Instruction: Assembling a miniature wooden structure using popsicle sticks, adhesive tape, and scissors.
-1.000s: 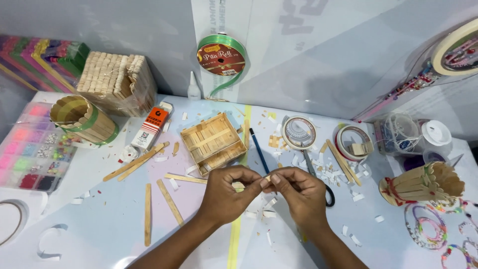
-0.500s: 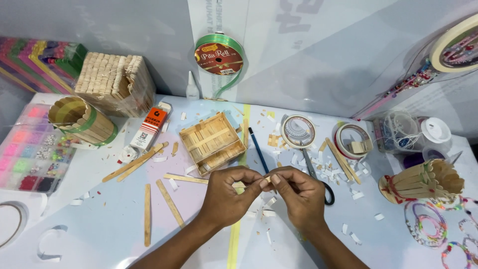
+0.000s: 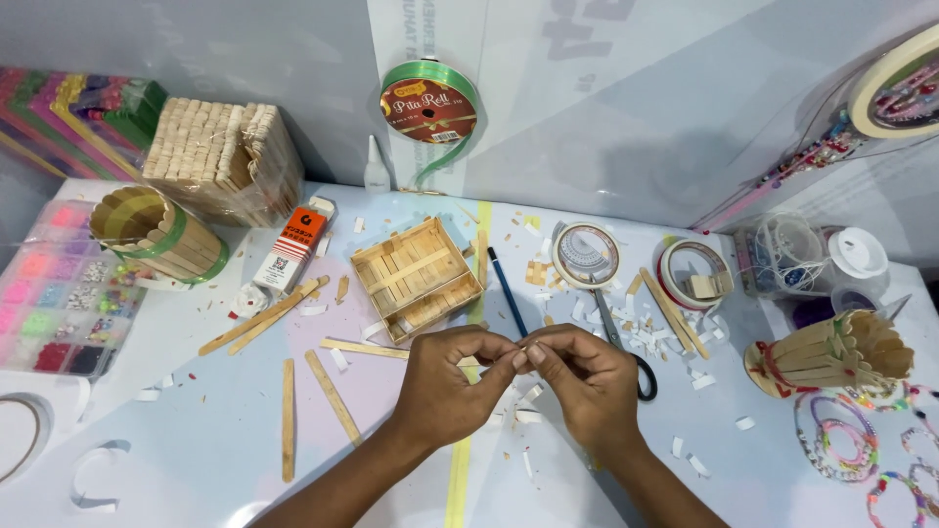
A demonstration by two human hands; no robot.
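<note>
My left hand (image 3: pixel 452 379) and my right hand (image 3: pixel 579 374) meet fingertip to fingertip over the table, pinching one small pale scrap (image 3: pixel 523 352) between them; most of it is hidden by the fingers. Just beyond my hands stands a small open box of ice-cream sticks (image 3: pixel 416 278). A dark pencil (image 3: pixel 507 290) lies to its right. Scissors (image 3: pixel 623 344) lie behind my right hand. Loose wooden sticks (image 3: pixel 333 394) lie to the left of my left hand.
A stick cup with a green band (image 3: pixel 156 235), a wrapped block of sticks (image 3: pixel 220 161), a glue box (image 3: pixel 293 246), a bead tray (image 3: pixel 54 288), a green ribbon spool (image 3: pixel 427 98), tape rolls (image 3: pixel 585 254), another stick cup (image 3: pixel 831 354) and beaded bracelets (image 3: pixel 836 440) surround the work spot. White scraps litter the table.
My hands have drawn closer together, fingertips now touching. The small pale piece seen at my left fingertips before is now mostly covered.
</note>
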